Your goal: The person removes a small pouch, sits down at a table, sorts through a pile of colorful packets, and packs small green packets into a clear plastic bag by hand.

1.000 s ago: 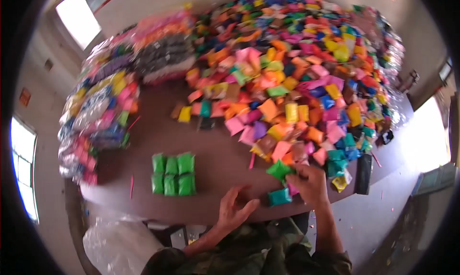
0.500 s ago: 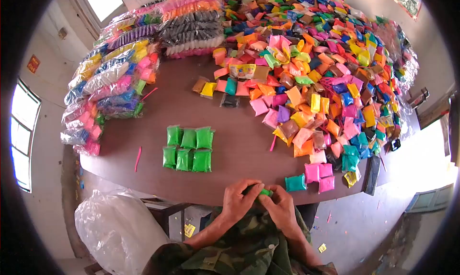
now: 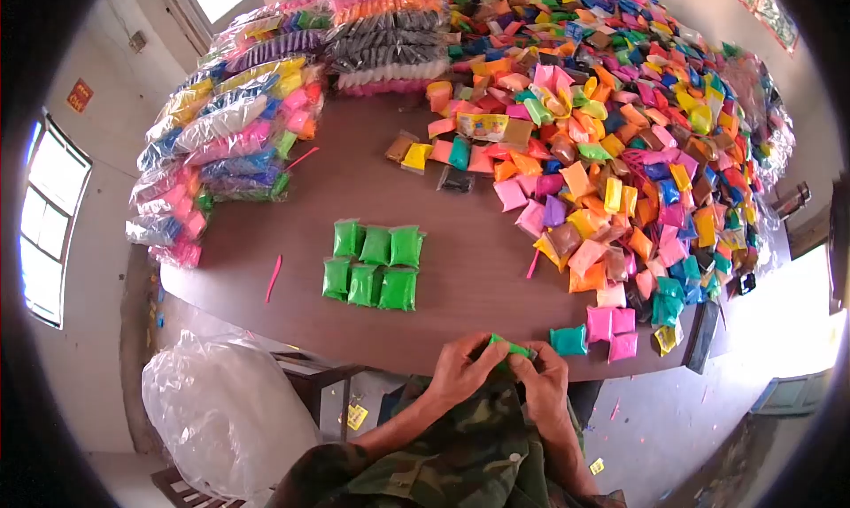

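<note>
Between my two hands is a small green packet [image 3: 511, 348], pinched at its ends just over the table's front edge. My left hand [image 3: 467, 366] closes thumb and fingers on its left end, and my right hand [image 3: 542, 377] grips the right end. Part of the packet is hidden by the fingers. Ahead and to the left, several similar green packets [image 3: 374, 285] lie flat in two rows on the brown table [image 3: 469, 269]. A teal packet [image 3: 568, 340] and a few pink packets [image 3: 600, 323] lie to the right of my right hand.
A large heap of coloured packets [image 3: 611, 171] covers the table's right and back. Bundled packets in clear bags [image 3: 235, 145] are stacked at the left. A pink strip [image 3: 274, 279] lies near the left edge. A big clear plastic bag [image 3: 226, 411] stands beside a dark chair frame [image 3: 323, 384].
The view has shifted, so the table's contents appear further right. The green packet between my hands shows more of itself now, tilted and raised slightly. The rows of green packets are unchanged.
</note>
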